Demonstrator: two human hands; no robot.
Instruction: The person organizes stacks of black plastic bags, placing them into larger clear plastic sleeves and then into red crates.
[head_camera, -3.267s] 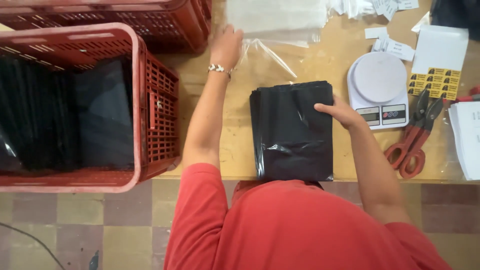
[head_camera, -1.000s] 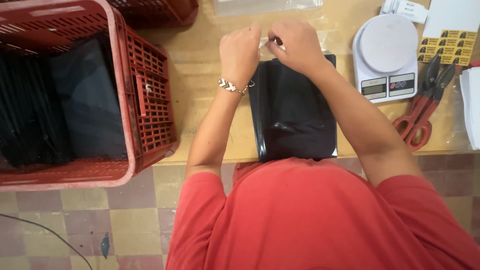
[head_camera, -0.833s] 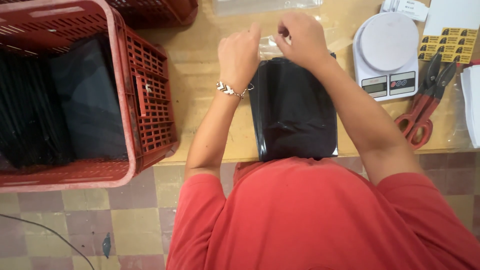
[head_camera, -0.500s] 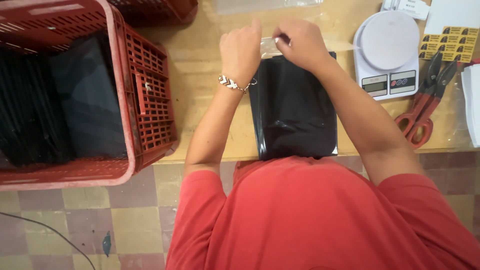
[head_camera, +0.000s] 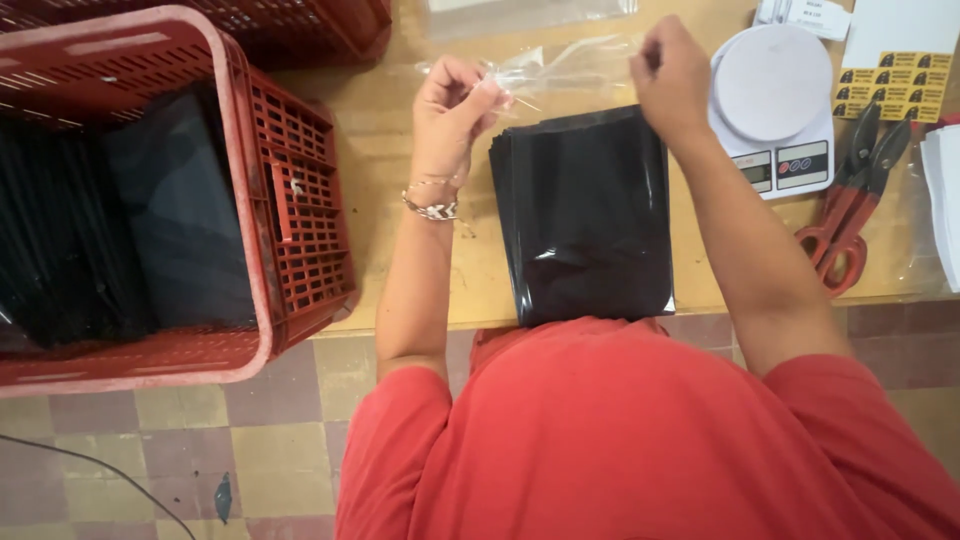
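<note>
— Head view, starting at the left end of the worktop: what sits there?

— A red plastic crate (head_camera: 300, 200) overhangs the left front corner, with black folded pieces (head_camera: 120, 230) standing on edge inside it. A second red crate (head_camera: 300, 25) lies behind it along the back edge.

— And the person's hands?

— The left hand (head_camera: 452, 105), with a bracelet (head_camera: 430, 208) on its wrist, is raised over the middle of the worktop, fingers pinched together on one end of a clear plastic bag (head_camera: 565, 65). The right hand (head_camera: 672, 75) is closed on the bag's other end, so the thin film is stretched between the two hands, just behind the black stack.

— What stack is that?

— A stack of black plastic bags (head_camera: 585, 215) lies flat between the forearms, its near end reaching the front edge of the worktop, against the person's red shirt (head_camera: 640, 440).

— Further right?

— A white kitchen scale (head_camera: 775, 110) stands just beside the right wrist. Red-handled scissors (head_camera: 850, 210) lie to the right of it, near the front edge. A sheet of yellow labels (head_camera: 895, 75) lies at the back right, and white papers (head_camera: 945, 200) touch the right border of the picture.
</note>
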